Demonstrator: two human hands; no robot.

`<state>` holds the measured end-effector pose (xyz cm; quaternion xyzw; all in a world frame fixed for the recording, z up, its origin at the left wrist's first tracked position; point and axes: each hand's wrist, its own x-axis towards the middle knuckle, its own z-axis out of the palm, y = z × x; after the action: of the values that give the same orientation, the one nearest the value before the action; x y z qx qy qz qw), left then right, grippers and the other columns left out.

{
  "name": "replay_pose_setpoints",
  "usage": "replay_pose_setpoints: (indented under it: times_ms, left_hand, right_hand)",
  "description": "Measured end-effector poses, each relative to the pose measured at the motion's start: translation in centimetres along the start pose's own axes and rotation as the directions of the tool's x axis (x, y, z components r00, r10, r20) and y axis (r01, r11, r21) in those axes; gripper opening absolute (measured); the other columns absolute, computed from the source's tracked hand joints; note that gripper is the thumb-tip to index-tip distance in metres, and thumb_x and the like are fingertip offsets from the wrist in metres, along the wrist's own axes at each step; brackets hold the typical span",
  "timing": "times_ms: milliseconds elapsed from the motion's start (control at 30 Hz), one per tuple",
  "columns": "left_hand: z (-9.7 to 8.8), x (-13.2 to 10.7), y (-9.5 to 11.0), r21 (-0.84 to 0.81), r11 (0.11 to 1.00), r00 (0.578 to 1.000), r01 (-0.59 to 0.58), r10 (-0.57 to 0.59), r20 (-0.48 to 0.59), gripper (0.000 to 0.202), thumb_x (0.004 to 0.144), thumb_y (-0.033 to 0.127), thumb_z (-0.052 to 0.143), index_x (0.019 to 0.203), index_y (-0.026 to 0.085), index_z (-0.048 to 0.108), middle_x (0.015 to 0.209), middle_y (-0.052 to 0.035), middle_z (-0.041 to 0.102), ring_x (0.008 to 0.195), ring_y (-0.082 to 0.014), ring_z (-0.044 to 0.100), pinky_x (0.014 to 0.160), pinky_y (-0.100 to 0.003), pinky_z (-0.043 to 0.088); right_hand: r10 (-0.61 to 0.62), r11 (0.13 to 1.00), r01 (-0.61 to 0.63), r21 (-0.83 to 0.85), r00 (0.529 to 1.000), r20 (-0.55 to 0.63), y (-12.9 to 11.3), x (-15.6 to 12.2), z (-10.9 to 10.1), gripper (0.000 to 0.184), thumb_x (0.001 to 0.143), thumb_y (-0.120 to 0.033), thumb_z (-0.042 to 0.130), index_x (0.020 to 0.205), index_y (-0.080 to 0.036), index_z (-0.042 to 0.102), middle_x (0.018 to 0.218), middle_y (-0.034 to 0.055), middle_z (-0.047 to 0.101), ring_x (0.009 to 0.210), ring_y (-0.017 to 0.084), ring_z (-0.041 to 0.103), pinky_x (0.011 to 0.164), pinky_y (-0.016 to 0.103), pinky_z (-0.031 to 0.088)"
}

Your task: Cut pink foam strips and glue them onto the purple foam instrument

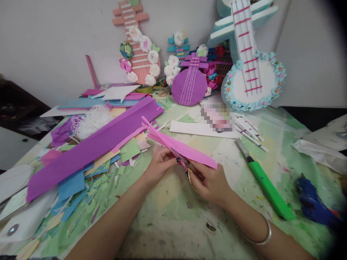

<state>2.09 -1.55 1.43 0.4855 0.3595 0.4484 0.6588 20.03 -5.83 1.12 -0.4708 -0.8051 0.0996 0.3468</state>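
Note:
A long pink paper strip is held above the middle of the table, its left end split into narrower strips. My left hand pinches the strip's near edge between thumb and fingers. In my right hand are scissors with gold-coloured handles, the fingers wrapped through the loops. The blades lie along the strip's lower edge, close to my left thumb. Whether the blades are fully closed I cannot make out. A silver bangle circles my right wrist.
Purple crepe paper, a white string bundle and paper scraps lie left. Right are a green-handled knife, a blue glue gun and striped white sticks. Decorated paper instruments, one purple, lean at the back.

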Motion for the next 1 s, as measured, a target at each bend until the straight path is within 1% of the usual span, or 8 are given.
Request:
replay_pose_setpoints:
  times_ms: [167,233,400,567,667,833,900,1000]
  left_hand:
    - [-0.08,0.04,-0.32,-0.014,1.000,1.000,0.010,-0.010,-0.009,0.017,0.068,0.022,0.074,0.083,0.014,0.071,0.081,-0.0061,0.070,0.079,-0.0173,0.062,0.078,-0.029,0.048]
    - [-0.15,0.05,-0.35,-0.020,1.000,1.000,0.021,-0.021,-0.001,0.018,0.069,0.022,0.074,0.085,0.014,0.070,0.083,-0.0062,0.070,0.080,-0.0173,0.062,0.079,-0.029,0.048]
    - [-0.11,0.03,-0.27,-0.015,1.000,1.000,0.016,-0.016,0.011,0.016,0.070,0.021,0.073,0.083,0.014,0.070,0.081,-0.0056,0.070,0.079,-0.0171,0.062,0.078,-0.029,0.049]
    - [0.21,0.00,-0.36,-0.024,1.000,0.999,0.020,-0.019,0.047,0.016,0.070,0.022,0.073,0.084,0.015,0.070,0.079,-0.0045,0.070,0.076,-0.0165,0.063,0.075,-0.028,0.049]
    - [0.29,-0.08,-0.40,-0.023,1.000,0.999,0.019,-0.018,0.042,0.015,0.070,0.022,0.073,0.083,0.016,0.070,0.080,-0.0044,0.070,0.076,-0.0171,0.063,0.076,-0.029,0.049]
    - [0.14,-0.11,-0.47,-0.016,1.000,0.999,0.027,-0.027,0.019,0.017,0.070,0.021,0.072,0.086,0.015,0.070,0.083,-0.0048,0.071,0.079,-0.0169,0.063,0.078,-0.028,0.049]
    - [0.07,-0.05,-0.59,-0.023,0.999,0.999,0.032,-0.031,0.019,0.018,0.070,0.021,0.073,0.086,0.015,0.070,0.083,-0.0048,0.071,0.080,-0.0167,0.063,0.078,-0.028,0.049]
    - [0.08,0.04,-0.74,-0.030,0.999,0.999,0.042,-0.041,0.028,0.019,0.070,0.021,0.073,0.087,0.015,0.070,0.083,-0.0047,0.071,0.079,-0.0168,0.063,0.078,-0.029,0.049]
  right_hand:
    - [-0.040,0.999,0.040,-0.010,0.999,0.000,0.38,-0.06,0.09,0.028,0.084,-0.023,0.049,0.105,-0.015,0.066,0.068,0.0025,0.065,0.056,0.011,0.049,0.056,0.023,0.036]
    - [-0.061,0.998,0.061,-0.010,0.998,-0.011,0.51,-0.10,0.09,0.029,0.086,-0.023,0.048,0.107,-0.014,0.065,0.073,0.0040,0.067,0.057,0.011,0.050,0.057,0.023,0.037]
    - [-0.057,0.997,0.054,-0.062,0.997,-0.044,0.22,0.02,0.12,0.027,0.083,-0.023,0.050,0.102,-0.015,0.067,0.066,0.0025,0.065,0.053,0.011,0.048,0.054,0.024,0.034]
    - [-0.012,0.997,0.010,-0.075,1.000,-0.021,0.00,0.05,0.18,0.022,0.081,-0.023,0.050,0.094,-0.017,0.067,0.063,0.0009,0.063,0.054,0.012,0.049,0.055,0.025,0.034]
    - [-0.016,0.997,0.015,-0.077,1.000,-0.010,0.14,-0.08,0.28,0.023,0.083,-0.024,0.049,0.098,-0.017,0.066,0.066,0.0019,0.065,0.056,0.013,0.050,0.057,0.026,0.035]
    - [-0.065,0.994,0.063,-0.089,0.998,-0.018,0.44,-0.21,0.37,0.029,0.088,-0.025,0.047,0.108,-0.014,0.064,0.083,0.0068,0.070,0.069,0.017,0.058,0.066,0.028,0.041]
    - [-0.069,0.991,0.065,-0.114,0.997,-0.026,0.42,-0.23,0.35,0.029,0.087,-0.025,0.048,0.109,-0.014,0.064,0.083,0.0067,0.070,0.070,0.018,0.058,0.066,0.029,0.041]
    - [-0.046,0.989,0.042,-0.145,0.999,-0.024,0.27,-0.26,0.34,0.028,0.085,-0.026,0.049,0.106,-0.017,0.065,0.075,0.0040,0.068,0.064,0.017,0.057,0.061,0.029,0.038]
